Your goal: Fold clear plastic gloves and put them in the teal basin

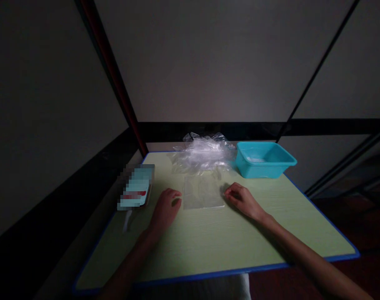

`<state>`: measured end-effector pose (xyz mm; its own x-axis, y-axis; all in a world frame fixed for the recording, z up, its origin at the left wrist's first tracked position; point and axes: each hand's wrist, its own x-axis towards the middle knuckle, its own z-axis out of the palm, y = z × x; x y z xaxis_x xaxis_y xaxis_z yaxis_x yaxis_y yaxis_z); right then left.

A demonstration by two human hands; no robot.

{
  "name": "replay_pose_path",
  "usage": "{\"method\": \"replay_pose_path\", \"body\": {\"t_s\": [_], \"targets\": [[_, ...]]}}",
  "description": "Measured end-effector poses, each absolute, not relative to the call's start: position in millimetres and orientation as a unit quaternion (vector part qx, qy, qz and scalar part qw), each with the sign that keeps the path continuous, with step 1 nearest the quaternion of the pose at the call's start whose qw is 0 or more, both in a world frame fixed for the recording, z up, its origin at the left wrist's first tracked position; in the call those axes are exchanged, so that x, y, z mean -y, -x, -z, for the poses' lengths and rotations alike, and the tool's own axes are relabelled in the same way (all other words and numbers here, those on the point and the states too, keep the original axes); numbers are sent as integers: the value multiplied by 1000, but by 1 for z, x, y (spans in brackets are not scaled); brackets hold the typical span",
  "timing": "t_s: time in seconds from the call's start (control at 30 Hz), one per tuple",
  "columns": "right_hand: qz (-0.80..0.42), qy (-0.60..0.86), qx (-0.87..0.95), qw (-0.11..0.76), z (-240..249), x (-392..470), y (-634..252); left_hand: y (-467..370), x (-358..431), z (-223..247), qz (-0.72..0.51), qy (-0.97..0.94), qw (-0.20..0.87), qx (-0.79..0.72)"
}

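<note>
A flat, clear plastic bag (204, 192) lies in the middle of the light table, between my two hands. My left hand (166, 208) rests just beside the bag's left edge, its thumb and forefinger apart with nothing visible between them. At the bag's right edge is my right hand (242, 201), fingers curled and tips pressed together. Whether those fingertips pinch the bag's edge or another bit of clear film is too faint to tell. Behind the flat bag sits a crumpled heap of clear plastic bags (205, 154).
A turquoise plastic basin (260, 170) stands at the back right, something pale inside it. On the left lies a phone-like device (135, 189), partly pixelated, with a white strip (126, 221) below it. The table (215, 246) has a blue rim; wall panels (208, 62) rise behind.
</note>
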<state>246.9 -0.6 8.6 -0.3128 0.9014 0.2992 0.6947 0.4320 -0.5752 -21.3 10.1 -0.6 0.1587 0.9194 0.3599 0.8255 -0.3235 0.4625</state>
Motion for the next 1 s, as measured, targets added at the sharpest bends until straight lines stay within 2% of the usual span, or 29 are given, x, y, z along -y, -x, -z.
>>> {"method": "replay_pose_path", "body": {"t_s": [0.07, 0.2, 0.37, 0.7, 1.0], "targets": [[-146, 487, 816, 274, -12, 13, -248, 21, 5, -2, -291, -788, 71, -539], [-78, 461, 867, 171, -13, 36, -239, 14, 25, -3, -223, -857, 33, -464], [-60, 454, 884, 95, -4, 47, -234, 11, 37, 2, -124, -889, -16, -441], [-43, 435, 895, 91, -4, 56, -237, 21, 48, 7, -103, -906, -30, -409], [25, 434, 890, 136, -7, 47, -230, 13, 41, -2, -149, -895, -45, -417]]}}
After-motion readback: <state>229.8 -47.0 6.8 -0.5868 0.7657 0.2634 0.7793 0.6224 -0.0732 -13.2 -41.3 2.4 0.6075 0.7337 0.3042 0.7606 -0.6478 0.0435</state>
